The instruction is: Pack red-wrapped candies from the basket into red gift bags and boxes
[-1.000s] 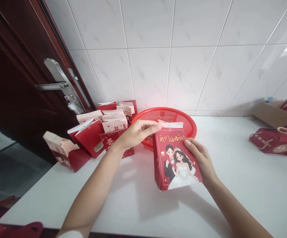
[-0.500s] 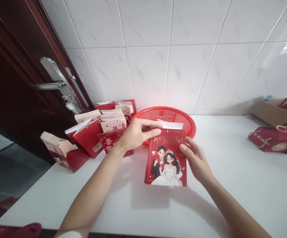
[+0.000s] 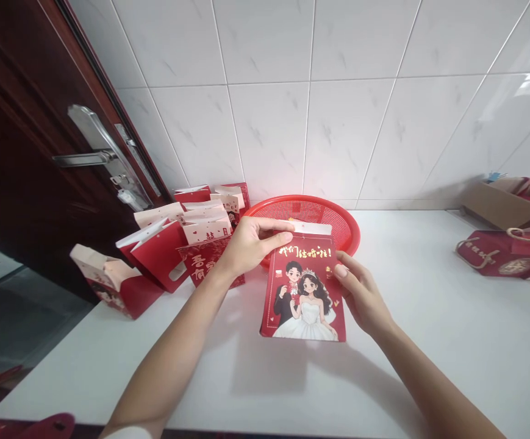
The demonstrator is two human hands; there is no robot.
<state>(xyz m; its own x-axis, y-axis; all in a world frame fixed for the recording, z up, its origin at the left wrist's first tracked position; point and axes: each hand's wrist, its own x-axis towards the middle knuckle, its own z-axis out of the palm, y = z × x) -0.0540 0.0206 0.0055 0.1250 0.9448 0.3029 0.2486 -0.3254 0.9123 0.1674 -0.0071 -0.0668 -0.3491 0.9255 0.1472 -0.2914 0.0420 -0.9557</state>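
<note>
White wall tiles (image 3: pixel 265 134) over a white table (image 3: pixel 429 366); I have both hands on a red gift bag (image 3: pixel 304 289).
On my feed the left hand (image 3: pixel 252 245) pinches the bag's top corner at 11 o'clock, thumb nearly meeting the fingers across the thin card; the right hand (image 3: pixel 366 297) grips the edge at 2 o'clock, thumb on the front, other fingers mostly hidden behind. I see the bag raised above the table at centre, with a red basket (image 3: pixel 352 224) behind it at 12 o'clock. Gold characters (image 3: pixel 305 252) read 我们结婚啦!, above a cartoon couple (image 3: pixel 308 305). Toward 10 o'clock stand paper bags (image 3: pixel 166 247), one showing white 吾 and 有. Near 3 o'clock lies a red box (image 3: pixel 488 251); I cannot read its gold script.
</note>
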